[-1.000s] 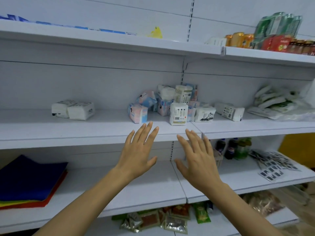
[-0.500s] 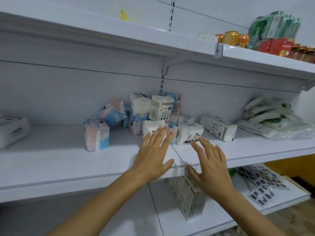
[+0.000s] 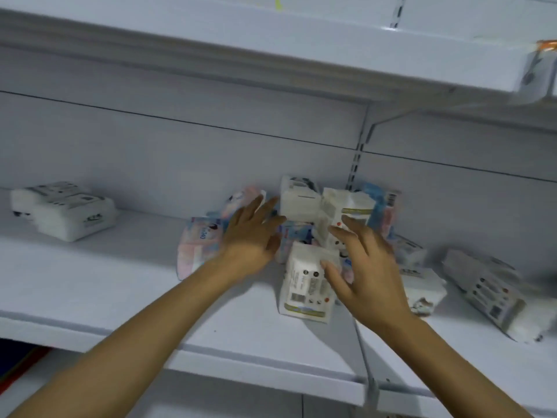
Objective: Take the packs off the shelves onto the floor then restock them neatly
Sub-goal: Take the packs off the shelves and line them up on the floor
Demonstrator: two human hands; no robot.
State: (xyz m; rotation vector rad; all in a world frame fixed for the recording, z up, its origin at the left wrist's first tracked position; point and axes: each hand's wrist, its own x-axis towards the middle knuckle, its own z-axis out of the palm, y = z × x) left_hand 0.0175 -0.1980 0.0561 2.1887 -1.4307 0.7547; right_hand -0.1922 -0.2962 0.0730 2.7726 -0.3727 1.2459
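White shelving fills the view, and both bare forearms rise from the lower edge toward a heap of packs [image 3: 328, 206] in the middle of the middle shelf [image 3: 120, 297], up against the back panel.

The left arm comes in from the lower left with a straight wrist, the back of the hand toward the camera. The left hand [image 3: 250, 236] lies flat, its fingers straight and only slightly fanned, over the pink-and-blue pack [image 3: 196, 245] at the left edge of the heap. Its fingertips point toward an upright white pack [image 3: 297, 200] at the back. Blur hides whether the palm presses on the wrapping or hangs just above it.

The right arm comes in from the lower right and crosses the seam between two shelf boards. The right hand [image 3: 366, 267] is spread wide, fingers apart and nearly straight, pinching nothing. Its thumb lies against the right side of the front white pack [image 3: 301, 285], which stands tilted at the near side of the heap with its barcode label facing the camera. Its index finger reaches up to the tall pack with an olive band [image 3: 343, 209], which leans in the heap; whether they touch cannot be told. Just behind the right wrist lies another white pack [image 3: 422, 285], partly covered.

Every pack in view is on the shelf. Well apart to the left, two white packs [image 3: 66, 212] sit side by side, touching. To the right, a longer white pack [image 3: 488, 294] lies tilted on the next board. An upper shelf [image 3: 271, 46] overhangs everything.
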